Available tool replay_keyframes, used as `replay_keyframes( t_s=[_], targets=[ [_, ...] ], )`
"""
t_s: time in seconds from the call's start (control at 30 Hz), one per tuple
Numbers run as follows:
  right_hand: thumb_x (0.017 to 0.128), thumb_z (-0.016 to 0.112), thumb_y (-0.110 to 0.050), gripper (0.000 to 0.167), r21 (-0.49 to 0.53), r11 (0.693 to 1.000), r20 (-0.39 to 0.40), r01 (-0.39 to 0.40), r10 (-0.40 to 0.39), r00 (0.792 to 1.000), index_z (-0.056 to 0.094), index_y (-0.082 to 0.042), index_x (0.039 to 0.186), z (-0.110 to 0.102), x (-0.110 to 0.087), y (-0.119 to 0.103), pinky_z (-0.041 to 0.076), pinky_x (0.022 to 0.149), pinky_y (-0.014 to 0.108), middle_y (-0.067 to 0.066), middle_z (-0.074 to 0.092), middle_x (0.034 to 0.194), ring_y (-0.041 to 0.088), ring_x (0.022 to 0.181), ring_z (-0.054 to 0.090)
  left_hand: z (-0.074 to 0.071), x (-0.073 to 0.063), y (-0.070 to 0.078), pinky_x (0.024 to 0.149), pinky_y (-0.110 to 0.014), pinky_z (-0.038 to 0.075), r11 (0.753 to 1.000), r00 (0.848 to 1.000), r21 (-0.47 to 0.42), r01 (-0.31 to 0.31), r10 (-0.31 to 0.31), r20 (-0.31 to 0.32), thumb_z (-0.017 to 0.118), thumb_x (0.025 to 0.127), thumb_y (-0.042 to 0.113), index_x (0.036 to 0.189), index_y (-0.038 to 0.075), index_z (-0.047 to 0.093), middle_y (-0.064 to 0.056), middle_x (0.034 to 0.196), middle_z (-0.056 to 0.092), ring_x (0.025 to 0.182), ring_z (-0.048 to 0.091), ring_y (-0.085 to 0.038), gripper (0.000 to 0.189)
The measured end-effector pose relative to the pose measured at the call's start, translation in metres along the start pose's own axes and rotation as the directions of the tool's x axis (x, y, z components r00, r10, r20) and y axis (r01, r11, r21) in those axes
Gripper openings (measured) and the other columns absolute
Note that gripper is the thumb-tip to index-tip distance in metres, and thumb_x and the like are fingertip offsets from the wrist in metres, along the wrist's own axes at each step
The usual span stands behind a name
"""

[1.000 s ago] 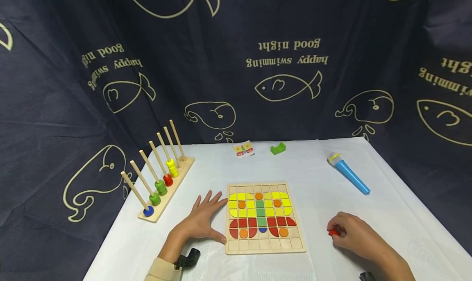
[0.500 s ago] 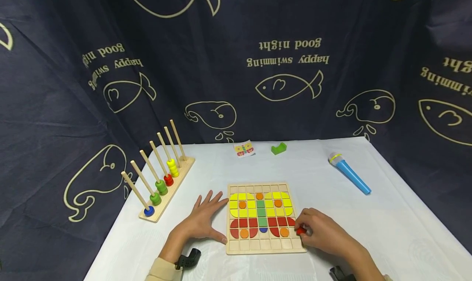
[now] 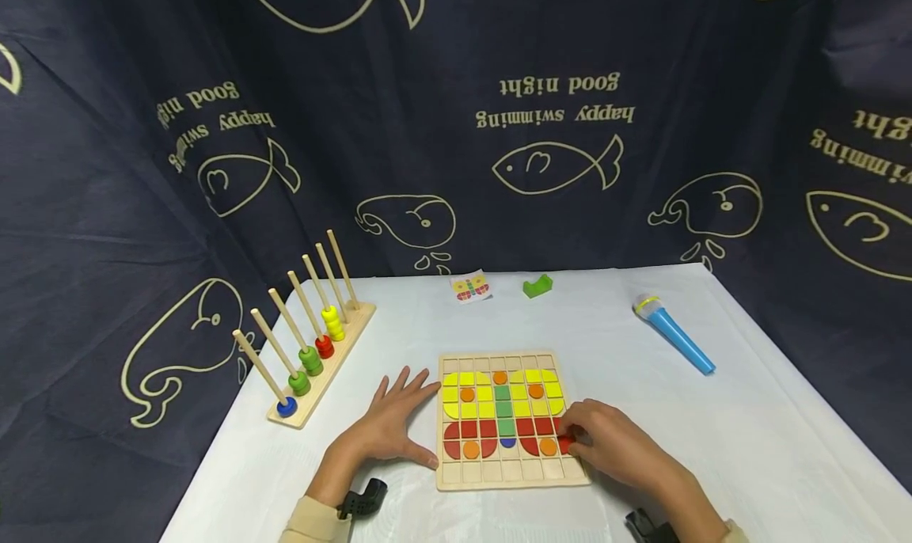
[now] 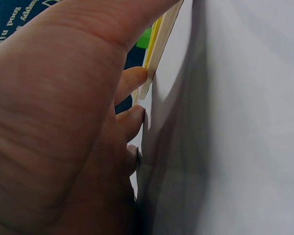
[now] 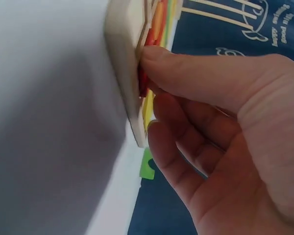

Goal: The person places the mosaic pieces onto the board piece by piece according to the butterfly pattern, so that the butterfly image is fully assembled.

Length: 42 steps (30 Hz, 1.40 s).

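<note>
A square wooden grid board (image 3: 513,480) lies on the table, its flat coloured tiles forming a butterfly in yellow, red, green, orange and blue. At its left edge my left hand (image 3: 390,428) lies with spread, straight fingers, thumb and forefinger touching the rim. My right hand (image 3: 613,442) is over the board's right edge, pinching a red tile (image 3: 566,445) at the red row's outer end. In the right wrist view the thumb presses on the red tile (image 5: 143,81); the fingers partly hide its shape. The left wrist view shows my palm beside the board's edge.
A wooden bead stand (image 3: 331,369) with upright pegs and coloured beads stands at the left. A butterfly picture card (image 3: 471,287) and a green block with a curved notch (image 3: 537,286) lie at the back. A blue toy microphone (image 3: 677,336) lies at the right.
My right hand has moved left from the bare table to the board with the red tile, bringing it onto the grid's right side. My left hand has stayed at the board's edge.
</note>
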State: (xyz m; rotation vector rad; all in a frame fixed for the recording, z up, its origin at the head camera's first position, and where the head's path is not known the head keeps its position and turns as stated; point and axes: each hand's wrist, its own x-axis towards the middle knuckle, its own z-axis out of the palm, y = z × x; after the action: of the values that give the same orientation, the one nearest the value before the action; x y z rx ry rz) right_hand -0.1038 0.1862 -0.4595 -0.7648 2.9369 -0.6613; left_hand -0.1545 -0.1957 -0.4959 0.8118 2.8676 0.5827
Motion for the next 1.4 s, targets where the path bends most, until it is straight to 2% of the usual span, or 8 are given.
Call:
replay_keyframes(
  t_s=[0.4, 0.57, 0.7, 0.83, 0.93, 1.03, 1.17, 1.4],
  targets=[
    [0.075, 0.082, -0.026, 0.021, -0.01, 0.993, -0.058, -0.118, 0.118, 0.991, 0.07, -0.026, 0.092, 0.001, 0.0, 0.008, 0.049, 0.072, 0.029, -0.022, 0.054, 0.083, 0.003, 0.076, 0.049, -0.005, 0.002, -0.002, 0.111, -0.058, 0.0, 1.0, 1.0, 0.011, -0.001, 0.001, -0.005, 0.068, 0.046, 0.085, 0.151, 0.026, 0.034, -0.003, 0.158, 0.02, 0.145, 0.004, -0.032, 0.126],
    [0.077, 0.079, -0.041, 0.034, -0.064, 0.992, -0.18, -0.112, 0.099, 0.979, 0.07, -0.022, 0.105, -0.004, -0.01, 0.02, 0.049, 0.086, 0.04, -0.012, 0.061, 0.101, 0.012, 0.096, 0.056, -0.006, 0.002, -0.001, 0.111, -0.058, 0.001, 0.999, 1.0, -0.036, 0.003, -0.004, -0.014, 0.07, 0.053, 0.081, 0.15, 0.024, 0.036, -0.004, 0.157, 0.023, 0.144, 0.006, -0.033, 0.117],
    [0.078, 0.072, -0.055, 0.059, -0.163, 0.981, -0.286, -0.106, 0.056, 0.957, 0.064, -0.019, 0.123, -0.012, -0.018, 0.034, 0.042, 0.094, 0.051, 0.002, 0.059, 0.122, 0.027, 0.115, 0.053, -0.009, 0.002, 0.002, 0.112, -0.057, 0.006, 0.997, 0.994, -0.074, 0.027, -0.034, -0.108, 0.072, 0.063, 0.073, 0.151, 0.025, 0.032, 0.0, 0.156, 0.026, 0.144, 0.013, -0.032, 0.108],
    [0.077, 0.064, -0.068, 0.08, -0.246, 0.959, -0.353, -0.14, 0.046, 0.935, 0.05, -0.022, 0.14, -0.021, -0.023, 0.046, 0.032, 0.1, 0.056, 0.009, 0.046, 0.141, 0.034, 0.128, 0.041, -0.016, 0.002, 0.006, 0.112, -0.056, 0.013, 0.997, 0.963, 0.055, 0.06, -0.043, -0.265, 0.068, 0.068, 0.073, 0.153, 0.03, 0.026, 0.005, 0.157, 0.024, 0.144, 0.016, -0.028, 0.104],
    [0.077, 0.058, -0.074, 0.09, -0.297, 0.939, -0.362, -0.172, 0.056, 0.93, 0.038, -0.025, 0.149, -0.025, -0.024, 0.052, 0.012, 0.11, 0.059, 0.01, 0.032, 0.153, 0.035, 0.139, 0.026, -0.023, 0.0, 0.01, 0.111, -0.059, 0.013, 0.971, 0.942, 0.226, 0.084, -0.003, -0.336, 0.059, 0.07, 0.079, 0.151, 0.031, 0.031, 0.003, 0.158, 0.022, 0.144, 0.012, -0.03, 0.099],
    [0.077, 0.054, -0.076, 0.094, -0.331, 0.922, -0.347, -0.201, 0.079, 0.935, 0.029, -0.026, 0.153, -0.026, -0.025, 0.053, -0.007, 0.112, 0.054, 0.009, 0.02, 0.158, 0.034, 0.144, 0.012, -0.029, -0.002, 0.017, 0.109, -0.063, 0.009, 0.925, 0.94, 0.369, 0.093, 0.041, -0.34, 0.046, 0.071, 0.086, 0.15, 0.032, 0.034, 0.001, 0.159, 0.017, 0.145, 0.006, -0.032, 0.097],
    [0.077, 0.051, -0.078, 0.095, -0.358, 0.911, -0.337, -0.206, 0.079, 0.938, 0.027, -0.026, 0.153, -0.025, -0.025, 0.053, -0.014, 0.11, 0.054, 0.009, 0.015, 0.159, 0.034, 0.144, 0.007, -0.034, -0.003, 0.026, 0.109, -0.065, 0.003, 0.884, 0.946, 0.459, 0.087, 0.07, -0.315, 0.034, 0.071, 0.091, 0.151, 0.034, 0.03, 0.001, 0.16, 0.012, 0.145, -0.001, -0.031, 0.099],
    [0.078, 0.049, -0.079, 0.094, -0.373, 0.907, -0.338, -0.196, 0.064, 0.939, 0.029, -0.024, 0.153, -0.025, -0.024, 0.054, -0.014, 0.11, 0.055, 0.006, 0.009, 0.161, 0.034, 0.145, 0.006, -0.034, -0.005, 0.031, 0.109, -0.065, 0.002, 0.881, 0.95, 0.462, 0.1, 0.053, -0.307, 0.031, 0.07, 0.092, 0.153, 0.037, 0.022, 0.004, 0.161, 0.006, 0.145, -0.005, -0.03, 0.1]
  ],
)
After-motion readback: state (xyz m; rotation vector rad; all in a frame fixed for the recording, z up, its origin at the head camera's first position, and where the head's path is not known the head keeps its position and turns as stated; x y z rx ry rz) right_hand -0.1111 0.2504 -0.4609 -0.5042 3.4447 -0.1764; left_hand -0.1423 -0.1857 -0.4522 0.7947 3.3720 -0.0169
